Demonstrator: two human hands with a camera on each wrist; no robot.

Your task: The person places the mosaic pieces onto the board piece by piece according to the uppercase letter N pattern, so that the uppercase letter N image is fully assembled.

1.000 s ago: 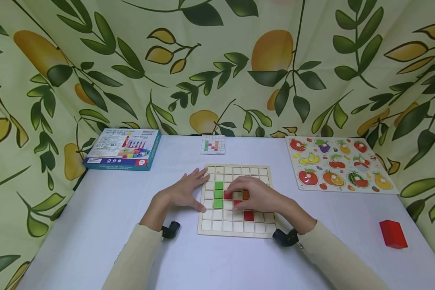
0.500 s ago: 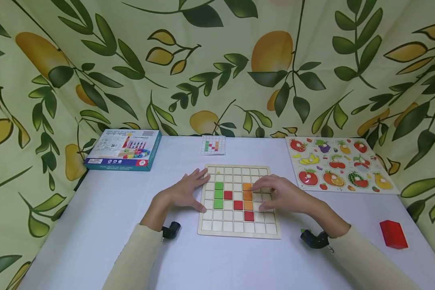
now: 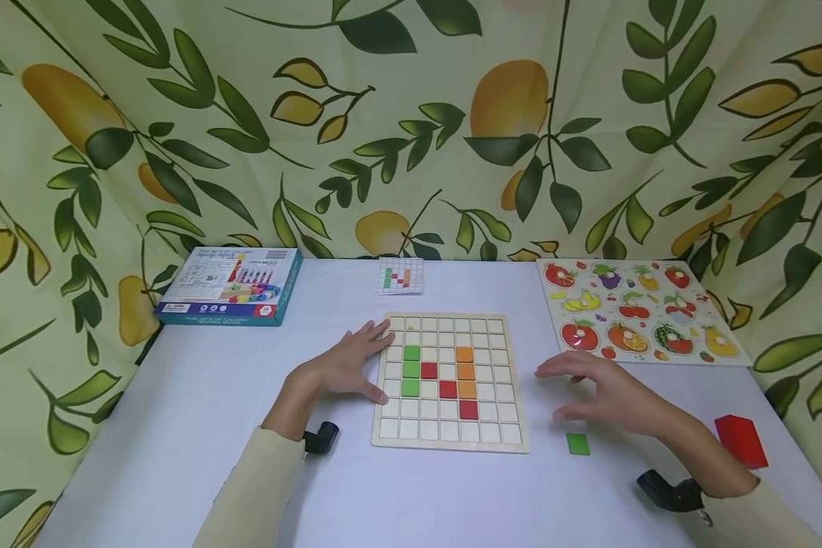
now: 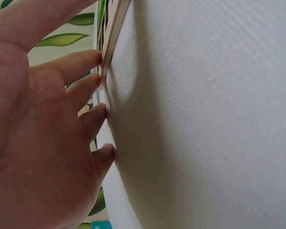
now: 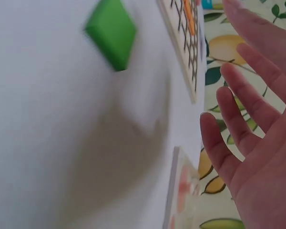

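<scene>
A wooden grid board (image 3: 450,440) lies flat mid-table. Set in its cells are green tiles (image 3: 411,370), red tiles (image 3: 448,390) and orange tiles (image 3: 465,371), three of each colour. My left hand (image 3: 345,361) rests at the board's left edge with fingers spread; the left wrist view shows its fingertips touching that edge. To the right of the board my right hand (image 3: 610,392) hovers over the table, fingers extended and apart, holding nothing. Just below it a loose green tile (image 3: 578,444) lies on the white cloth, also seen as a green tile (image 5: 112,33) in the right wrist view.
Behind the board lies a small pattern card (image 3: 400,275). A boxed toy set (image 3: 229,287) is at the back left, and a fruit puzzle board (image 3: 644,310) at the back right. Near the right edge stands a red block (image 3: 741,441). A leaf-print curtain (image 3: 411,152) hangs behind.
My right hand has moved right, off the grid board, uncovering the orange and red tiles and then the loose green tile. My left hand has stayed at the board's left edge.
</scene>
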